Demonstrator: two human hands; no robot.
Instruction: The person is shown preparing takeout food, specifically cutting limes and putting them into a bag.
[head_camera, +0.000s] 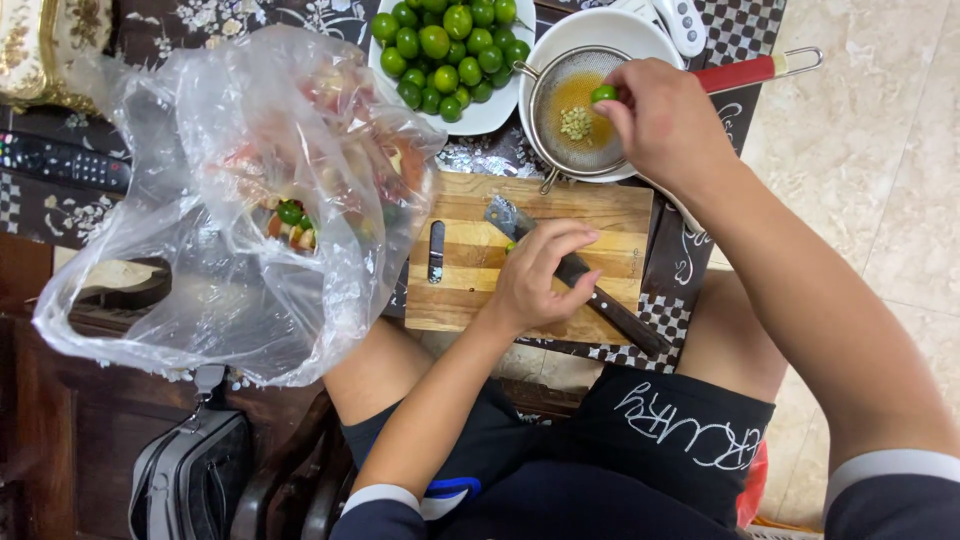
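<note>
Item: 1 small green lime half (603, 94), pinched in my right hand (665, 120) over the mesh strainer (580, 110) at 12 o'clock; likely light, wet, slippery, soft, best gripped by the rind. My left hand (540, 275) curls on the knife (580, 275) on the cutting board (470, 290).

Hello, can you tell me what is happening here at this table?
A seated person squeezes a small green citrus half with the right hand over a metal strainer resting on a white bowl; seeds lie in the strainer. The left hand rests on a wooden cutting board, beside a knife. A plate of whole green citrus fruits stands nearby.
</note>
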